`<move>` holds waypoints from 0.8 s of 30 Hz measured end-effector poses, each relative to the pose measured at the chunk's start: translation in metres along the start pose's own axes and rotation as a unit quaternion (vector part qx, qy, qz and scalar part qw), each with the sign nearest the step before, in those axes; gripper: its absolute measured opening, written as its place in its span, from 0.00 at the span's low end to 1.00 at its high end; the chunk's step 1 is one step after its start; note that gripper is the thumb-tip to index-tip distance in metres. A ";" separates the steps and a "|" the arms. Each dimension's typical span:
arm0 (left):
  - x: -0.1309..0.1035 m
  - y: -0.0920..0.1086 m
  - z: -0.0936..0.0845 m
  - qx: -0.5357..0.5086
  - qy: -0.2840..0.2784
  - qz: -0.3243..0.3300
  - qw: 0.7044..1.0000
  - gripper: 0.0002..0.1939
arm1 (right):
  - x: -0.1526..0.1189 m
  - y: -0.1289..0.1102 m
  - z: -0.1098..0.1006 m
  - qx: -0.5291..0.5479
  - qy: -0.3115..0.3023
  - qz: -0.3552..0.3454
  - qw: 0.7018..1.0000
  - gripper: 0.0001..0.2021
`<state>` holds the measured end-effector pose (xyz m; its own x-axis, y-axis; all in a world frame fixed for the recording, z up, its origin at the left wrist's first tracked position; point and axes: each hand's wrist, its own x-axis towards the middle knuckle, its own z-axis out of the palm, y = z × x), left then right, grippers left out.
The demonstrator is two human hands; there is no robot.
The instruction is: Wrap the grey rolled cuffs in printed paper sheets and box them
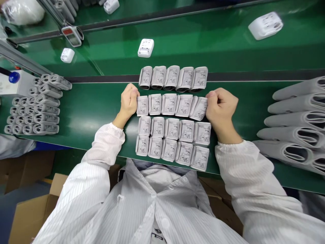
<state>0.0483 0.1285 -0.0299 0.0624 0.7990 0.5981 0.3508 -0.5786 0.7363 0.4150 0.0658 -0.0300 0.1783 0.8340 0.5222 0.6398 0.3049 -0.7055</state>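
Four rows of folded grey cuffs with printed faces lie on the green table in front of me. My left hand (pixel 129 101), fingers curled closed, presses the left end of the second row from the back (pixel 169 104). At that row's right end, my right hand (pixel 221 106) is closed against the last cuff (pixel 199 108), which leans over. Behind it stands the back row (pixel 172 78); two more rows, one (pixel 173 128) and another (pixel 169 149), sit nearer my body. Both hands have the row between them.
Stacked rolled cuffs (pixel 47 108) stand at the left, near a white box (pixel 22 83). Larger folded grey cuffs (pixel 291 120) lie at the right. White devices (pixel 146 47) rest on the green surface (pixel 203 37) beyond the dark rail. Cardboard boxes (pixel 29 217) are below.
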 end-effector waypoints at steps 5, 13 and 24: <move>-0.002 -0.004 -0.001 -0.012 0.000 -0.007 1.000 0.37 | -0.001 0.004 0.004 -0.001 0.024 -0.020 1.000 0.20; -0.002 -0.007 0.000 -0.009 -0.004 -0.008 1.000 0.37 | -0.001 0.006 0.003 0.003 0.018 -0.017 1.000 0.20; -0.002 -0.009 -0.001 0.003 -0.010 0.000 1.000 0.37 | -0.001 0.005 0.002 0.003 0.004 -0.004 1.000 0.20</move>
<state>0.0441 0.1314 -0.0373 0.0808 0.8027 0.5908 0.3570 -0.5767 0.7348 0.4166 0.0672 -0.0344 0.1790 0.8275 0.5322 0.6370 0.3148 -0.7037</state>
